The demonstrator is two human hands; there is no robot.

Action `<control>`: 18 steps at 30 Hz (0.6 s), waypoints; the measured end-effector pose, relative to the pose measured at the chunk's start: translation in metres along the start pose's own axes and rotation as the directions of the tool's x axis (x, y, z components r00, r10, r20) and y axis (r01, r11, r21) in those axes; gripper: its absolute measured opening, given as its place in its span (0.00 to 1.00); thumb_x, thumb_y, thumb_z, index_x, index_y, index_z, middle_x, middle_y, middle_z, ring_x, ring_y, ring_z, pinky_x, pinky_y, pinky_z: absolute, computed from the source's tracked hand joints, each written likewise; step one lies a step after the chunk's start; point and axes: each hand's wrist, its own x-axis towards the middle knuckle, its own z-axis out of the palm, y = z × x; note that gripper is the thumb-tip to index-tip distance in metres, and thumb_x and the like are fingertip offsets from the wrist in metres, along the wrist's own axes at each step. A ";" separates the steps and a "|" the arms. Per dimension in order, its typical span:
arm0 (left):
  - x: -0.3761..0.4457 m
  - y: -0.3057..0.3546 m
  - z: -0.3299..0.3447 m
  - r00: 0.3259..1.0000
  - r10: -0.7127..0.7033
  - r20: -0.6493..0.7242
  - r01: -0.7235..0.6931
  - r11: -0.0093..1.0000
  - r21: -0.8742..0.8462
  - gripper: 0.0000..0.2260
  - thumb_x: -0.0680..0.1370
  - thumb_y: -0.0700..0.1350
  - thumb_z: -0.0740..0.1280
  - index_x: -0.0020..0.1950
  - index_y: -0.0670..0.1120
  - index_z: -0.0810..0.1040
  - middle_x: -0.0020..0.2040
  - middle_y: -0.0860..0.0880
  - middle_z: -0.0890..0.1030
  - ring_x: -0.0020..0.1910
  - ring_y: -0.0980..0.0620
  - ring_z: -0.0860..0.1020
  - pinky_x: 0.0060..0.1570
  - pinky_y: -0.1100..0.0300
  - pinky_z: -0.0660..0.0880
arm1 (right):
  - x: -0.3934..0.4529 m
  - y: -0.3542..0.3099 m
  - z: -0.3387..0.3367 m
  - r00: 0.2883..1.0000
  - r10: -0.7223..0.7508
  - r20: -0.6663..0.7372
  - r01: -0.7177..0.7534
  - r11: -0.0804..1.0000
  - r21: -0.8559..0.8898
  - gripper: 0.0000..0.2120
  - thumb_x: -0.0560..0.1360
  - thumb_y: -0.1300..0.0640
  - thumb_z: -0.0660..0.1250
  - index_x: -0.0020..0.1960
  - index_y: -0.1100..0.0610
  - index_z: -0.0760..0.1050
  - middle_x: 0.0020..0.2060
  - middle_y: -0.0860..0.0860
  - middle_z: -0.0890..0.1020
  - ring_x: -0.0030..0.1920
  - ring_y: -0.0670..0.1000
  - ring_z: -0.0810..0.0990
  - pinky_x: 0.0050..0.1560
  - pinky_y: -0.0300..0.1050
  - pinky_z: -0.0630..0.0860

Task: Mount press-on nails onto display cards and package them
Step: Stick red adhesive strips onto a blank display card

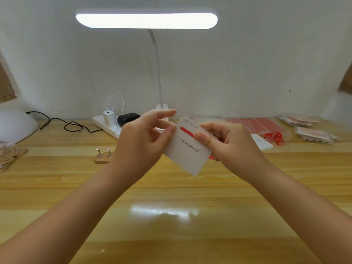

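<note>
A white display card [187, 151] printed "Handmade Nail" is held tilted above the wooden table. A red adhesive strip [187, 131] runs across its upper part. My right hand [228, 143] grips the card's right edge, thumb pressed on the strip's right end. My left hand [141, 138] pinches at the card's upper left edge near the strip's left end, index finger stretched out above. Two pink press-on nails stand on a small wooden holder [103, 156] left of my hands.
A desk lamp [146, 20] stands at the back, beside a white power strip [108, 123] with chargers. Red adhesive sheets [257, 123], red peeled strips [274, 137], a white card [262, 142] and packets [314, 133] lie at the right. More nail holders [9, 157] sit at far left.
</note>
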 end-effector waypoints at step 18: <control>-0.001 -0.008 0.002 0.973 0.231 -0.002 -0.228 0.964 0.139 0.06 0.75 0.40 0.67 0.47 0.45 0.83 0.44 0.51 0.80 0.37 0.59 0.76 0.38 0.71 0.72 | -0.002 -0.004 0.006 0.996 -0.063 -0.056 0.061 0.997 -0.046 0.05 0.77 0.59 0.68 0.49 0.53 0.82 0.30 0.37 0.80 0.29 0.38 0.76 0.31 0.30 0.68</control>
